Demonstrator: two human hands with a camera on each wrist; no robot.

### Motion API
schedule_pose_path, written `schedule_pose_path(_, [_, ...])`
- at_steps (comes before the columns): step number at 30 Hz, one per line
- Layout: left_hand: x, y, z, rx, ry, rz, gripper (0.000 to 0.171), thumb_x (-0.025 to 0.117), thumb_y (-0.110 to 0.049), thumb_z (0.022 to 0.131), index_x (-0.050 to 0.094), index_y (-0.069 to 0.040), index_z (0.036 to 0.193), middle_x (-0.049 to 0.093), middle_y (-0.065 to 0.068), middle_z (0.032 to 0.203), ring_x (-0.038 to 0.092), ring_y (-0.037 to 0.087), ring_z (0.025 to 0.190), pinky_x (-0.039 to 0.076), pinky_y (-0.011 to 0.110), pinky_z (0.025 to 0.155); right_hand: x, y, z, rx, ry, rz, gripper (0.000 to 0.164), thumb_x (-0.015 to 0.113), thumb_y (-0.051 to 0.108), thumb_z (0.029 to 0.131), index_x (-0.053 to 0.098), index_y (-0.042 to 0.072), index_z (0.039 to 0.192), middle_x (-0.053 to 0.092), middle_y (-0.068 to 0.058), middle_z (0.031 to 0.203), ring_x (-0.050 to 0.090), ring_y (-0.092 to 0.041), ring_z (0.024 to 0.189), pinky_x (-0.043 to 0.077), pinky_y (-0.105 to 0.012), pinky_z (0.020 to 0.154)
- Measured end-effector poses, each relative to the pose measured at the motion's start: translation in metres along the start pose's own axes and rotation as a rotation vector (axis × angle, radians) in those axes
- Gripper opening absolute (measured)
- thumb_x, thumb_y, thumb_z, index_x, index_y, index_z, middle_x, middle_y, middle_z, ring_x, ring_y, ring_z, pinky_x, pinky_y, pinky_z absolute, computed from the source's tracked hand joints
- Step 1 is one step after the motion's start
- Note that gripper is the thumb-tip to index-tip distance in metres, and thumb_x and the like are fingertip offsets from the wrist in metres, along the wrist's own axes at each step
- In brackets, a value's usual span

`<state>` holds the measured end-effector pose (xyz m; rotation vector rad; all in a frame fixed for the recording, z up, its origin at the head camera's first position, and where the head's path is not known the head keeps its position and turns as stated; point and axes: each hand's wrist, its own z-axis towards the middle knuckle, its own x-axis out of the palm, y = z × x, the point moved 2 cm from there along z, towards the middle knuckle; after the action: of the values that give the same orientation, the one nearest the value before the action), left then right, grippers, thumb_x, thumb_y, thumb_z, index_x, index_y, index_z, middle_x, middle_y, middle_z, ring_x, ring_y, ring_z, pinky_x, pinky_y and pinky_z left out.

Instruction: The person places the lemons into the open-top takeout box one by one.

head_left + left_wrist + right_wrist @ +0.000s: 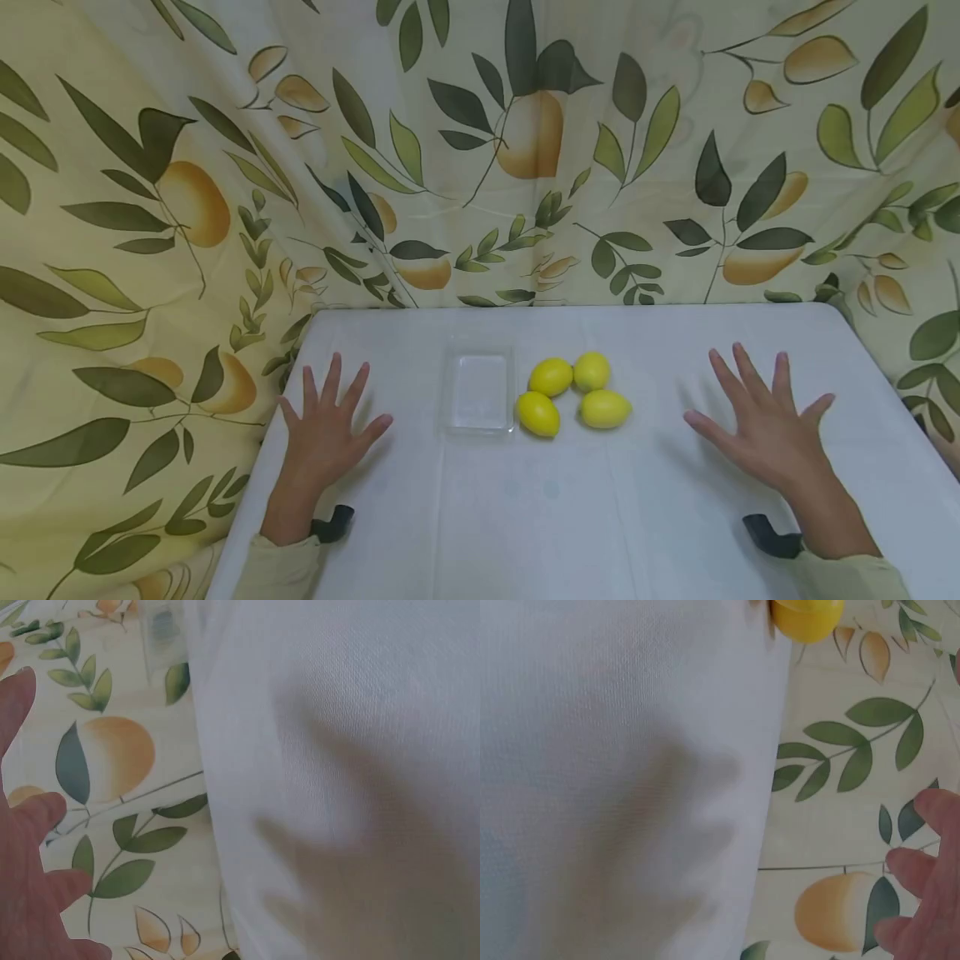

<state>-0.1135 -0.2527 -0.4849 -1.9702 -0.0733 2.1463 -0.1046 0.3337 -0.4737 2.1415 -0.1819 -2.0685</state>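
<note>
Several yellow lemons [551, 377] lie grouped near the middle of the white table, and one lemon [808, 616] shows at the top of the right wrist view. Just left of them sits a clear plastic tray [480, 392]. My left hand [327, 433] is spread over the table's left side, apart from the tray and holding nothing. Over the right side, my right hand [772, 429] has its fingers spread, also holding nothing. Fingers of the left hand [34, 877] and of the right hand [926, 877] show at the edges of the wrist views.
A white cloth covers the table [525, 525]. Behind and to the left hangs a curtain [480, 225] printed with leaves and orange fruit. Each wrist carries a black strap mount [772, 536]. Both hands cast shadows on the cloth.
</note>
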Motion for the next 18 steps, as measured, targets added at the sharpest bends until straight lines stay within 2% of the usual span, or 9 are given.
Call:
schedule_pose_path(5, [0.005,-0.006,-0.001,-0.009,0.033,-0.015,0.088,0.045,-0.079,0.092,0.022,-0.035,0.163,0.005,0.011,0.173,-0.002,0.057,0.153,0.0,0.09,0.105,0.004,0.003,-0.001,-0.006,0.015,0.028,0.103,0.053,0.073,0.092,0.0,0.025,0.165,0.0,-0.02,0.171,-0.017,-0.054,0.151,-0.024,-0.089,0.09])
schedule_pose_path(8, [0.01,-0.01,-0.002,-0.016,0.042,-0.053,0.086,0.046,-0.078,0.092,0.021,-0.036,0.163,0.007,0.011,0.173,0.0,0.057,0.153,0.002,0.09,0.105,0.008,0.006,-0.001,-0.001,0.036,0.05,0.104,0.054,0.074,0.091,0.0,0.025,0.166,0.01,-0.022,0.17,-0.007,-0.053,0.154,-0.018,-0.09,0.094])
schedule_pose_path(13, [0.018,-0.019,-0.004,-0.037,0.054,-0.152,0.08,0.045,-0.072,0.097,0.019,-0.036,0.164,0.011,0.009,0.173,0.005,0.054,0.155,0.006,0.088,0.107,0.011,0.014,-0.004,-0.005,0.065,0.082,0.103,0.054,0.073,0.092,0.001,0.025,0.166,0.026,-0.028,0.164,0.017,-0.054,0.15,0.011,-0.087,0.106])
schedule_pose_path(15, [0.021,-0.024,-0.005,-0.04,0.054,-0.195,0.076,0.042,-0.069,0.1,0.019,-0.036,0.164,0.014,0.006,0.173,0.008,0.051,0.156,0.007,0.086,0.109,0.011,0.017,-0.004,-0.017,0.057,0.078,0.101,0.053,0.072,0.093,0.004,0.025,0.166,0.033,-0.03,0.16,0.029,-0.054,0.145,0.024,-0.083,0.105])
schedule_pose_path(18, [0.024,-0.033,-0.006,-0.031,0.037,-0.27,0.069,0.039,-0.064,0.103,0.022,-0.034,0.164,0.021,0.004,0.171,0.014,0.045,0.157,0.009,0.082,0.113,0.012,0.022,-0.004,-0.021,0.056,0.075,0.098,0.052,0.072,0.094,0.007,0.025,0.166,0.039,-0.031,0.156,0.039,-0.056,0.137,0.036,-0.08,0.099])
